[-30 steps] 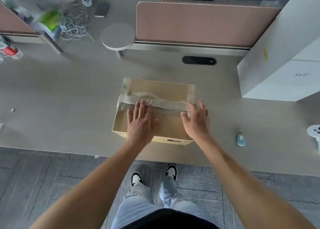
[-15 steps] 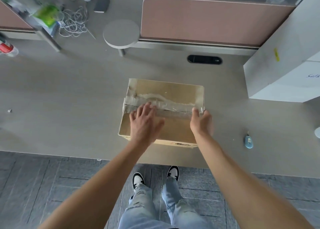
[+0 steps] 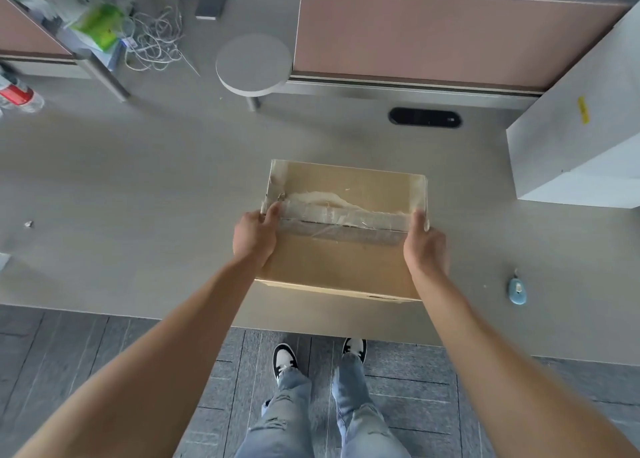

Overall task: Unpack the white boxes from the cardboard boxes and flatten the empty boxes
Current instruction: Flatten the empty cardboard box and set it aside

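A closed brown cardboard box [image 3: 343, 260] sits near the front edge of the grey desk [image 3: 138, 198]. Clear tape runs across the seam of its top flaps, with torn paper along the far side of the tape. My left hand [image 3: 254, 238] grips the box's left side, thumb on top by the tape's end. My right hand [image 3: 424, 246] grips the right side the same way. What is inside the box is hidden.
A stack of large white boxes [image 3: 581, 139] stands at the right. A small blue cutter [image 3: 516, 289] lies right of the cardboard box. A pink divider panel [image 3: 433, 35], a round grey stand [image 3: 254, 64], tangled cables [image 3: 156, 42] and a bottle [image 3: 15, 96] sit farther back.
Both hands moved from lying flat on the box's top outward to its left and right sides, where they now grip it.
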Action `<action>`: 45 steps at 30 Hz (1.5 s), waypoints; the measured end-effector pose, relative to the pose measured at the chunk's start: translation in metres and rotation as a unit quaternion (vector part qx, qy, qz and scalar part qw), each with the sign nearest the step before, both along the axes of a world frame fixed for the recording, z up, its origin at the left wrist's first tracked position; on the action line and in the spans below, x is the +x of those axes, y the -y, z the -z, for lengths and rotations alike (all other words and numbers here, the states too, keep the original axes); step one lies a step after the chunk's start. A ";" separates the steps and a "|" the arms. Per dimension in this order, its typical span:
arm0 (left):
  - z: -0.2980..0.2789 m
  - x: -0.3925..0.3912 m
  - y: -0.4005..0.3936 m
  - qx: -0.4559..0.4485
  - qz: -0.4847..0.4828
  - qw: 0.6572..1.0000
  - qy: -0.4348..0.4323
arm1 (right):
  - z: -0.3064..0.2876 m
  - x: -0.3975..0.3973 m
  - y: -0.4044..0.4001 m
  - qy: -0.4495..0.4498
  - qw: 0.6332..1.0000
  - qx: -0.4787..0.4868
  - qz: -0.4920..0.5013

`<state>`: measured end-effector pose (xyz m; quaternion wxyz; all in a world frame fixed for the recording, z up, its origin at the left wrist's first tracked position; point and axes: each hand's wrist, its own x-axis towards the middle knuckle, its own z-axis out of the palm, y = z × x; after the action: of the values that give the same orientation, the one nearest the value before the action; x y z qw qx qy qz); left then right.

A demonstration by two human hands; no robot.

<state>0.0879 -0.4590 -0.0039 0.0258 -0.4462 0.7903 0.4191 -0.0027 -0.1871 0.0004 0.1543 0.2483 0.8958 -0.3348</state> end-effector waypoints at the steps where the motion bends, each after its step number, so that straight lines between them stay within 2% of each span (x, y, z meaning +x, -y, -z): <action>1: 0.001 0.000 -0.001 -0.014 0.006 1.000 -0.002 | -0.001 0.001 0.002 -0.008 1.000 0.016 -0.002; 7: 0.008 -0.001 -0.001 -0.076 0.050 0.996 0.010 | 0.001 -0.001 0.005 -0.061 0.993 0.074 -0.064; 13: 0.003 -0.007 0.003 -0.069 0.054 0.996 0.027 | -0.013 -0.012 0.002 0.009 0.993 0.100 -0.064; 19: 0.002 -0.014 0.003 -0.114 0.088 0.987 0.067 | -0.012 -0.013 0.003 -0.008 0.989 0.135 -0.051; 26: 0.008 -0.015 0.006 -0.147 0.098 0.984 0.029 | -0.009 -0.017 0.006 -0.050 0.977 0.170 -0.117; 32: -0.002 -0.014 0.003 -0.095 0.091 0.990 0.051 | -0.011 -0.018 0.002 -0.022 0.990 0.120 -0.069; 33: -0.006 -0.011 0.000 -0.109 0.092 0.988 0.053 | -0.013 -0.015 0.003 -0.043 0.990 0.117 -0.061; 35: -0.013 -0.004 -0.011 -0.210 0.134 0.968 0.042 | -0.012 -0.004 0.004 -0.160 0.970 0.151 -0.103; 37: -0.013 0.002 -0.027 -0.290 0.237 0.927 0.007 | -0.009 0.007 0.009 -0.239 0.925 0.192 -0.225; 38: -0.009 0.005 -0.035 -0.308 0.289 0.906 -0.010 | -0.006 0.010 0.011 -0.238 0.906 0.203 -0.283; 40: 0.000 0.006 -0.047 -0.321 0.348 0.881 -0.016 | 0.002 0.012 0.011 -0.200 0.894 0.211 -0.340; 45: 0.013 0.004 -0.050 -0.334 0.358 0.871 0.033 | 0.012 0.008 0.006 -0.162 0.890 0.217 -0.366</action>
<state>0.0921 -0.4089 -0.0166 0.0495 -0.1279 0.9875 0.0770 0.0053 -0.1934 -0.0117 0.0608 -0.1280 0.9861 -0.0871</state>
